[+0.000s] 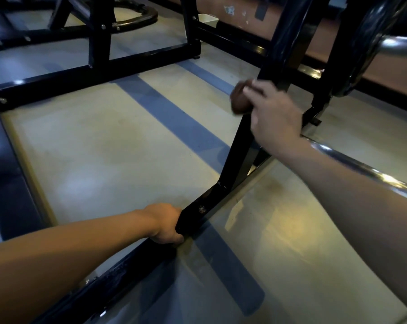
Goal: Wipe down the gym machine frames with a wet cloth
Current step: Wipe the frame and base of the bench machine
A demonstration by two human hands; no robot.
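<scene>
Much remains: your right hand (273, 113) grips the brown cloth (241, 97) against the upright post (242, 150) at two o'clock, left hand (166, 224) fingers clasping the base bar (197, 213), other frames (99, 73) seemingly unwiped.

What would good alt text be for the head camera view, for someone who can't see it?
A person's right hand presses a brown cloth against a slanted black frame post of a gym machine, while the left hand grips the black base bar near the floor. A chrome bar passes behind the right forearm.
</scene>
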